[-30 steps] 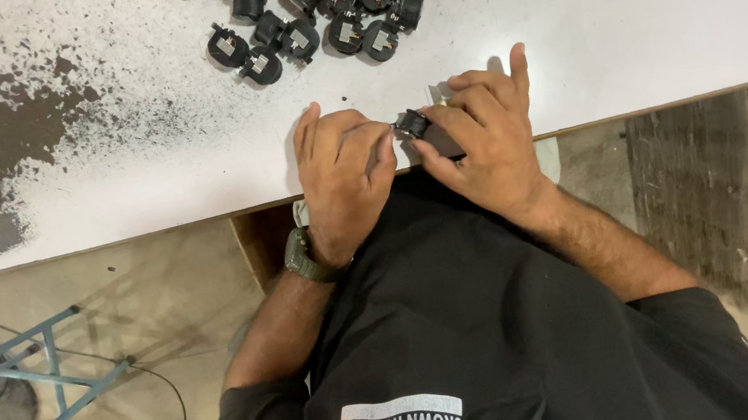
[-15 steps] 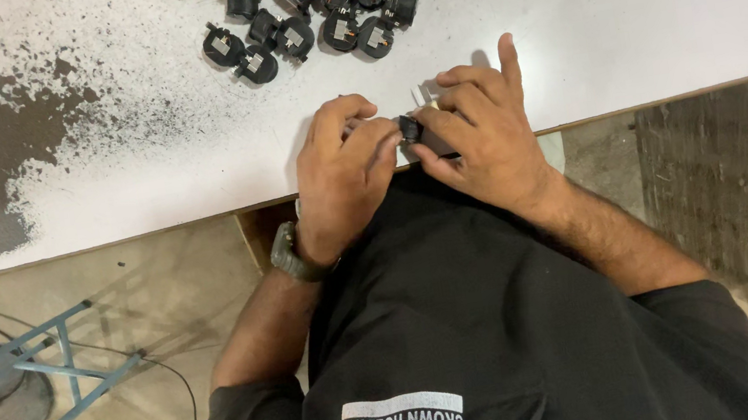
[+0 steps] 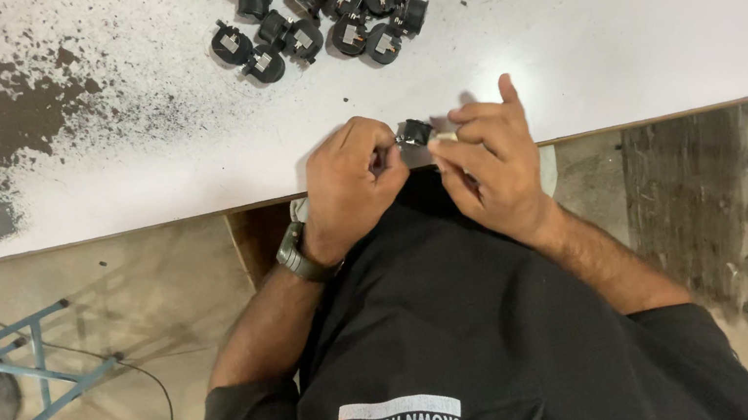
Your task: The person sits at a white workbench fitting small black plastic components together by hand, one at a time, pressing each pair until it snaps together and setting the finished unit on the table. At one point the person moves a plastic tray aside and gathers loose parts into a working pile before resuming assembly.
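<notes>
At the near edge of the white tabletop (image 3: 641, 12), the left hand (image 3: 352, 184) and right hand (image 3: 493, 162) pinch one small black plastic part (image 3: 414, 132) between their fingertips, each grip closed on it. A pile of similar black parts (image 3: 315, 11) lies farther back, well apart.

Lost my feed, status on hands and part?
Left hand and right hand both pinching small black part at table edge. Pile of black parts beyond, nothing blocking.
</notes>
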